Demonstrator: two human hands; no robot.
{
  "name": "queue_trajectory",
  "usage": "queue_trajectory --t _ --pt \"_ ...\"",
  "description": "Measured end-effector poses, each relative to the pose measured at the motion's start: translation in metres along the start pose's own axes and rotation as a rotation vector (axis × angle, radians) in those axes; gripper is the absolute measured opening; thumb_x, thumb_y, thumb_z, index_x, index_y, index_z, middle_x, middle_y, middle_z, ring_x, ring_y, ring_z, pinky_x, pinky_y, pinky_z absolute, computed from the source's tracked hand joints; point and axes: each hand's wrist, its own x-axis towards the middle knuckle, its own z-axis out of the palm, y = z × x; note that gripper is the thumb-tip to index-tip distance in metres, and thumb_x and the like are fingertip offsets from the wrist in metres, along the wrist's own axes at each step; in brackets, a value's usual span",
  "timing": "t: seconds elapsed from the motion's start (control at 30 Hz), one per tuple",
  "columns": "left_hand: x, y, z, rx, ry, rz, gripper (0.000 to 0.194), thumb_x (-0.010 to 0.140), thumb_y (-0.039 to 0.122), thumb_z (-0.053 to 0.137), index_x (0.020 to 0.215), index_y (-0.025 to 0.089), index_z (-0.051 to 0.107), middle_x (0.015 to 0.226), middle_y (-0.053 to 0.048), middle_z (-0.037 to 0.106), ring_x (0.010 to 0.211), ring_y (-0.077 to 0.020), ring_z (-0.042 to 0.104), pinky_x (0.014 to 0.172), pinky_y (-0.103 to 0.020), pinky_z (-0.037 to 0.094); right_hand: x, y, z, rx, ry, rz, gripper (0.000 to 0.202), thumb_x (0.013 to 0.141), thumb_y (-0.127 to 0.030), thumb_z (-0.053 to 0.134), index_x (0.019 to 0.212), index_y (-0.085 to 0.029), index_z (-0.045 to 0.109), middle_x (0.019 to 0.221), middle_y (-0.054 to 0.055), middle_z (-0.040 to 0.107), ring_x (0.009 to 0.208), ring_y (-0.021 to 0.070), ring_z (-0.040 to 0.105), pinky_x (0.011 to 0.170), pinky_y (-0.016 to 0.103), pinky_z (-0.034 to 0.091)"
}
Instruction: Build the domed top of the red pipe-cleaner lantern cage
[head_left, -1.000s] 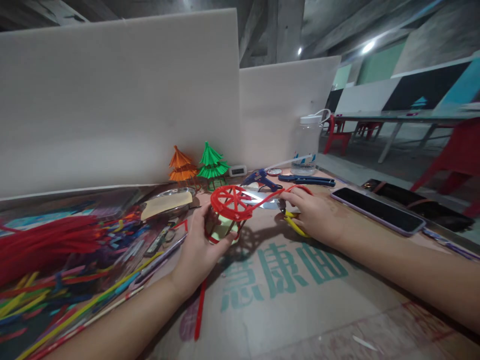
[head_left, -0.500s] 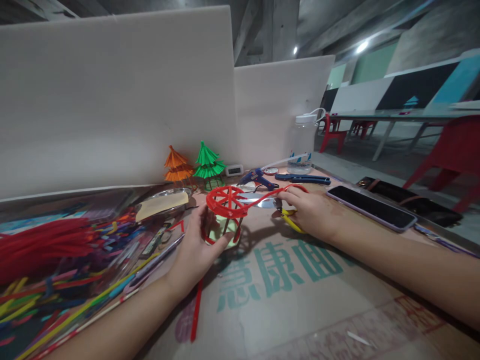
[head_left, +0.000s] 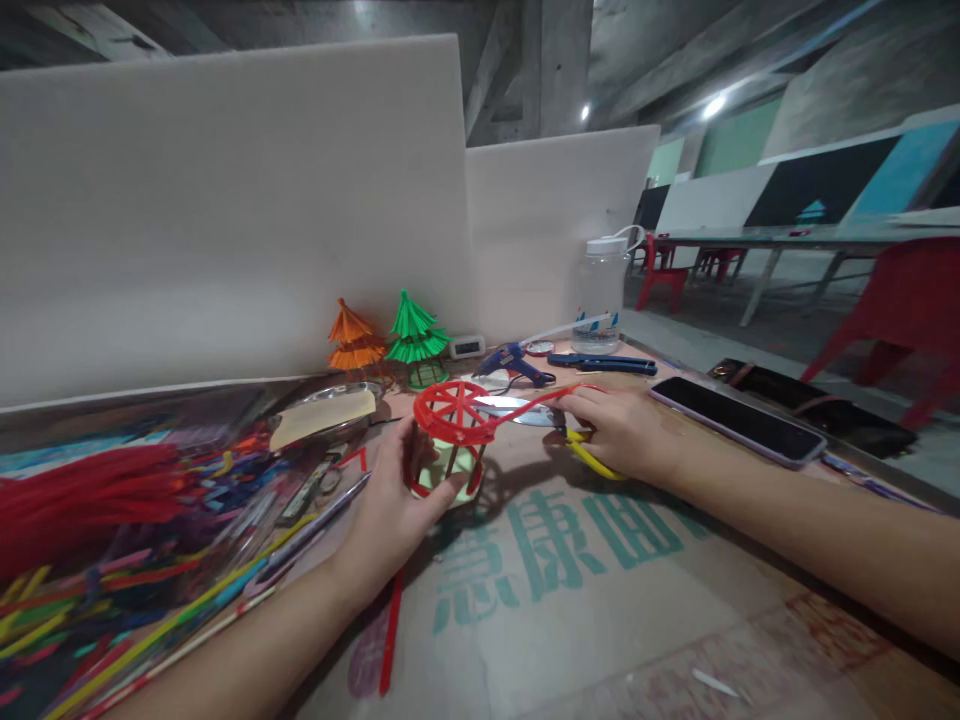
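A small red cage (head_left: 450, 425) made of pipe cleaners, with a spoked wheel top, stands on the cardboard sheet (head_left: 570, 590) around a pale green core. My left hand (head_left: 397, 500) grips its lower part from the left. A long red strand (head_left: 540, 398) runs from the wheel's rim to my right hand (head_left: 626, 430). That hand is closed on yellow-handled scissors (head_left: 592, 455), whose blades (head_left: 517, 410) point left toward the wheel.
A heap of coloured pipe cleaners (head_left: 97, 530) fills the left. Behind stand an orange (head_left: 354, 340) and a green paper tree (head_left: 415, 335), a blue glue gun (head_left: 514, 362), a plastic jar (head_left: 600, 290) and white divider boards. A phone (head_left: 731, 420) lies right.
The view has shifted slightly. My right hand with the scissors has moved a little left toward the cage; the left hand keeps its hold.
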Motion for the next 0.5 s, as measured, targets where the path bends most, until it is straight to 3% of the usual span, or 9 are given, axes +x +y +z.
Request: queue_trajectory --t 0.1,0.2,0.3,0.4,0.5 --pt "0.000 0.000 0.000 -0.015 -0.010 0.004 0.067 0.080 0.036 0.076 0.139 0.021 0.047 0.133 -0.012 0.061 0.120 -0.0274 0.061 0.106 -0.045 0.048 0.001 0.001 -0.004 0.000 0.001 -0.039 0.036 0.093 -0.047 0.065 0.113 -0.018 0.074 0.101 0.010 0.079 0.086 0.0222 0.072 0.073 0.030 0.052" --pt "0.000 -0.001 0.000 -0.027 -0.035 -0.005 0.069 0.080 0.036 0.077 0.140 0.021 0.045 0.137 -0.013 0.060 0.125 -0.0290 0.059 0.110 -0.046 0.046 0.004 -0.003 -0.010 0.003 -0.084 -0.035 0.030 0.094 -0.044 0.062 0.106 -0.021 0.075 0.093 0.009 0.079 0.081 0.0211 0.071 0.070 0.029 0.050" --pt "0.000 -0.002 0.000 -0.047 -0.059 -0.022 0.069 0.082 0.037 0.075 0.141 0.020 0.043 0.140 -0.014 0.058 0.128 -0.0295 0.058 0.111 -0.047 0.044 0.005 -0.007 -0.010 -0.012 -0.189 0.155 0.026 0.090 -0.048 0.067 0.093 -0.023 0.075 0.081 0.006 0.076 0.073 0.0216 0.069 0.064 0.030 0.048" --pt "0.001 -0.005 0.001 -0.082 -0.081 -0.027 0.066 0.086 0.035 0.070 0.143 0.019 0.040 0.140 -0.015 0.057 0.126 -0.0288 0.060 0.111 -0.047 0.045 0.003 -0.004 0.004 0.031 -0.203 0.397 0.034 0.085 -0.048 0.072 0.111 -0.027 0.074 0.085 0.005 0.076 0.076 0.0241 0.070 0.063 0.032 0.051" --pt "0.001 -0.007 0.001 -0.095 -0.120 -0.008 0.064 0.087 0.033 0.068 0.143 0.018 0.039 0.142 -0.016 0.057 0.126 -0.0288 0.060 0.112 -0.047 0.045 -0.002 0.007 0.022 0.159 -0.164 0.460 0.052 0.088 -0.045 0.068 0.136 -0.028 0.061 0.117 0.007 0.074 0.099 0.0293 0.071 0.079 0.039 0.057"
